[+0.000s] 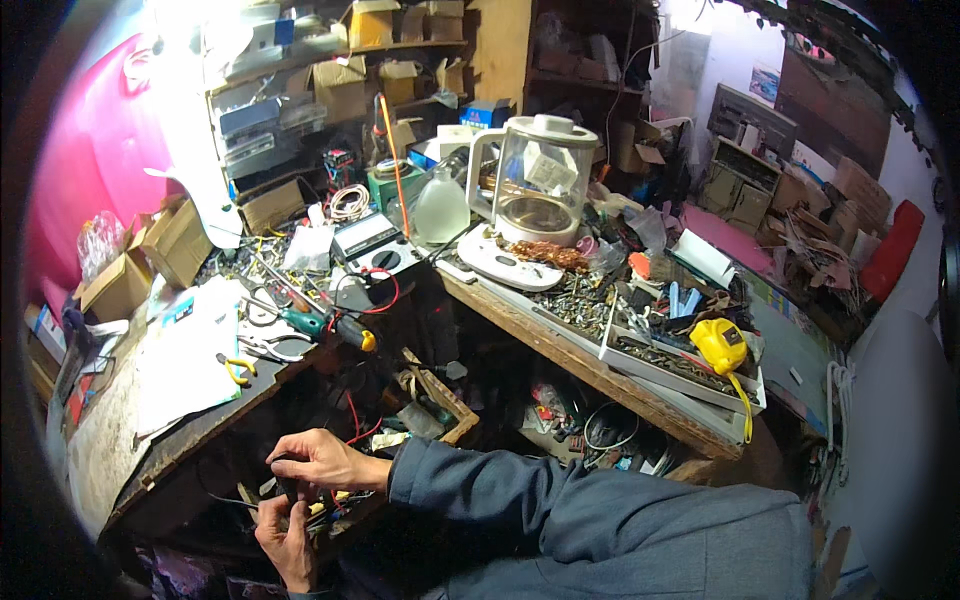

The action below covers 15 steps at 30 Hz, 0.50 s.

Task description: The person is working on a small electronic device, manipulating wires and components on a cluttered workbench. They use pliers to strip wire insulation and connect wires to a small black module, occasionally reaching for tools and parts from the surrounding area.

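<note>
My right hand (328, 464) reaches in from the right over an open drawer, its fingers pinched on a small dark object (288, 487). Just below it, my left hand (288, 543) has thumb and fingertips closed on the lower end of the same piece. The fingers cover most of it, so its kind does not show. A thin dark cable (218, 497) curves out to the left beside the hands. Under them, the drawer (460, 425) holds small parts, yellow bits and red wires (355, 420).
On the left bench lie papers (185, 350), yellow-handled cutters (238, 370), pliers (275, 340), screwdrivers (305, 320) and a multimeter (380, 248). The right bench carries a glass kettle (545, 175) on a white base, many screws and a yellow tape measure (720, 345). Cardboard boxes (340, 85) fill the shelves behind.
</note>
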Each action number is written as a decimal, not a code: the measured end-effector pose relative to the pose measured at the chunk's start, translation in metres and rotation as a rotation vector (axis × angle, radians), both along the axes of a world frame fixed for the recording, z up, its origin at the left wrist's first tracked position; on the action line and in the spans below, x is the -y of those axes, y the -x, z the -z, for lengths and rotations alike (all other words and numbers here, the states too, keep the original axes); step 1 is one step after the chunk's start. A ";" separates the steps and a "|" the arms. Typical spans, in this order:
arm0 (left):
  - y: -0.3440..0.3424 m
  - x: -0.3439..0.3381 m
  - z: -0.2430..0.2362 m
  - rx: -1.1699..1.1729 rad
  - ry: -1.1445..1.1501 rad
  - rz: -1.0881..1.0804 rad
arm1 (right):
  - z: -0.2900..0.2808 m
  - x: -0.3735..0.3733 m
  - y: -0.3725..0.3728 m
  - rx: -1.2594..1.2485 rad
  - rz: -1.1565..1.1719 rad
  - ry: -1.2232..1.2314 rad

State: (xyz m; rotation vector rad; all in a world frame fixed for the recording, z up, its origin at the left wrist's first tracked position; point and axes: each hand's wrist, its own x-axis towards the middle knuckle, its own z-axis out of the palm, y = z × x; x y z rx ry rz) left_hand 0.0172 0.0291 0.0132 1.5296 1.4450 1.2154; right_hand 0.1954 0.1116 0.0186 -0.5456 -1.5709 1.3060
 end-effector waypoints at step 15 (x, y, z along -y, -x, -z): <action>0.004 -0.011 0.024 0.305 -0.115 -0.007 | -0.006 -0.003 -0.006 -0.095 -0.230 0.202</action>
